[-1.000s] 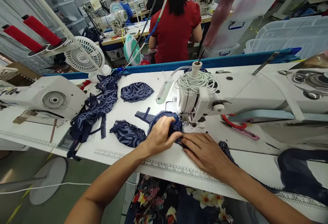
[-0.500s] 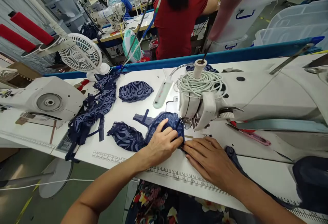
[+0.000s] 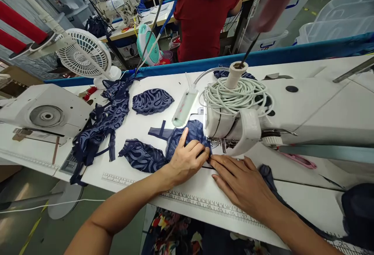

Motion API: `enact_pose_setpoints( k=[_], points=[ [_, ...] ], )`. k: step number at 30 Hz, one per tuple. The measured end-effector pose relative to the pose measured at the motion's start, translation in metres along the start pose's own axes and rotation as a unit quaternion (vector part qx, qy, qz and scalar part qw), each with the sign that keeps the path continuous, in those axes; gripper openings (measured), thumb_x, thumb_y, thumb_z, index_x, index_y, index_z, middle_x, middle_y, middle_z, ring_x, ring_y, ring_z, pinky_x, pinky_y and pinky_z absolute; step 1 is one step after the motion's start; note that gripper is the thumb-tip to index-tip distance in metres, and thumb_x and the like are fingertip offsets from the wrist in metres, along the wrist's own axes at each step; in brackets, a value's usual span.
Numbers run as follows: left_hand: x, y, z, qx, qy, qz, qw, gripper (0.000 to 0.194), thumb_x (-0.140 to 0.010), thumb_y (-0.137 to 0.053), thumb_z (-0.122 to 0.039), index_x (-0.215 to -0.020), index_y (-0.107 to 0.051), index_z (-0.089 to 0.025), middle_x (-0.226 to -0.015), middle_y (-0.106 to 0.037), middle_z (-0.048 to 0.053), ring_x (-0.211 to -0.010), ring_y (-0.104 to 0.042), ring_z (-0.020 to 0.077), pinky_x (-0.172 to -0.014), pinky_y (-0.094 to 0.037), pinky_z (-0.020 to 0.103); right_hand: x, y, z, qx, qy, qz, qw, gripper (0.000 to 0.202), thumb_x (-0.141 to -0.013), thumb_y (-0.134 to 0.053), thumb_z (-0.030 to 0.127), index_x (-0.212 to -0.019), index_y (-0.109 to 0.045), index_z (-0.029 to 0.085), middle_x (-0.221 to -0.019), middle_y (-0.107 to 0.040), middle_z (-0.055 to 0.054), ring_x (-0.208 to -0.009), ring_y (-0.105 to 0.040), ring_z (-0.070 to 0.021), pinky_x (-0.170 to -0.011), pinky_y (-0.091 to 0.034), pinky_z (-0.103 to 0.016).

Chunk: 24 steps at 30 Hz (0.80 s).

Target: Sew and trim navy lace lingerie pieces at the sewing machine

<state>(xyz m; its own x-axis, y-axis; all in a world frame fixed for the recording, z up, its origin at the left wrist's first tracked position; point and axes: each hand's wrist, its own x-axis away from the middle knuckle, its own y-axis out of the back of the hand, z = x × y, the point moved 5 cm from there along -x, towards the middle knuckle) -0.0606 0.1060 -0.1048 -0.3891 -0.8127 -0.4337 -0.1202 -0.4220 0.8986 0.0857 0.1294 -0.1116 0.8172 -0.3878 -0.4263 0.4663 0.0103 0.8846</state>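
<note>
A navy lace bra cup lies with its right edge at the needle area of the white sewing machine. My left hand rests on the cup, one finger stretched forward and the others bent at the cloth's near right edge. Fingers flat and long, my right hand lies on the table just right of that edge, its fingertips close to the cloth. What is under both sets of fingertips is hidden. A second patterned lace cup adjoins the first on the left, and a dark strap piece lies behind.
Another lace cup and a heap of navy lace pieces lie leftward. Nearby are a thread-waste tube, pink-handled snips, a dark cloth bundle and a white fan. A person in red sits beyond.
The camera view has shifted slightly, so the machine appears larger and farther right. The cup's edge stays by the needle, and both hands keep nearly the same places. The person in red has lowered an arm.
</note>
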Motion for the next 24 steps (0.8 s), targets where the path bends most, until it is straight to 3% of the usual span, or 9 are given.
enact_pose_setpoints(
  k=[5, 9, 13, 17, 24],
  points=[
    [-0.009, 0.000, 0.000, -0.006, 0.019, -0.017, 1.000, 0.021, -0.092, -0.045, -0.011, -0.088, -0.065, -0.016, -0.075, -0.061, 0.003, -0.078, -0.058, 0.0174, -0.111, -0.034, 0.056, -0.004, 0.000, -0.001, 0.023, 0.001, 0.007, 1.000, 0.034, -0.102, -0.039, 0.027, -0.122, -0.062, 0.011, -0.127, -0.064, -0.012, -0.102, -0.061, -0.0232, -0.097, -0.035, -0.043],
    [-0.003, 0.000, -0.005, 0.002, 0.063, -0.001, 0.998, 0.026, -0.090, -0.044, -0.007, -0.102, -0.065, -0.014, -0.085, -0.064, 0.006, -0.084, -0.058, 0.0174, -0.103, -0.045, 0.043, 0.002, 0.005, -0.002, 0.004, -0.010, -0.006, 1.000, 0.030, -0.100, -0.044, 0.025, -0.119, -0.064, 0.013, -0.122, -0.067, -0.011, -0.102, -0.061, -0.0229, -0.097, -0.036, -0.042],
    [0.004, 0.005, 0.003, 0.074, 0.090, 0.002, 0.993, 0.033, -0.085, -0.045, -0.003, -0.105, -0.065, -0.019, -0.095, -0.065, 0.005, -0.096, -0.058, 0.0175, -0.111, -0.036, 0.050, 0.003, 0.005, 0.001, -0.003, -0.010, -0.007, 1.000, 0.028, -0.099, -0.046, 0.025, -0.117, -0.065, 0.014, -0.120, -0.067, -0.010, -0.105, -0.061, -0.0234, -0.096, -0.037, -0.042],
    [0.003, 0.008, 0.002, 0.048, 0.047, 0.000, 0.998, 0.031, -0.088, -0.042, -0.004, -0.101, -0.066, -0.020, -0.083, -0.063, 0.001, -0.083, -0.057, 0.0149, -0.116, -0.025, 0.055, 0.001, 0.002, 0.006, -0.004, -0.005, -0.023, 1.000, 0.026, -0.099, -0.048, 0.025, -0.111, -0.067, 0.012, -0.115, -0.069, -0.011, -0.103, -0.061, -0.0237, -0.096, -0.038, -0.042],
    [0.006, 0.006, 0.000, 0.073, 0.062, 0.024, 0.995, 0.030, -0.089, -0.043, -0.008, -0.106, -0.065, -0.020, -0.084, -0.063, 0.001, -0.080, -0.056, 0.0148, -0.112, -0.029, 0.057, 0.002, 0.005, 0.005, -0.005, -0.005, -0.023, 1.000, 0.025, -0.098, -0.049, 0.024, -0.113, -0.066, 0.012, -0.117, -0.069, -0.010, -0.102, -0.062, -0.0229, -0.096, -0.038, -0.042]
  ],
)
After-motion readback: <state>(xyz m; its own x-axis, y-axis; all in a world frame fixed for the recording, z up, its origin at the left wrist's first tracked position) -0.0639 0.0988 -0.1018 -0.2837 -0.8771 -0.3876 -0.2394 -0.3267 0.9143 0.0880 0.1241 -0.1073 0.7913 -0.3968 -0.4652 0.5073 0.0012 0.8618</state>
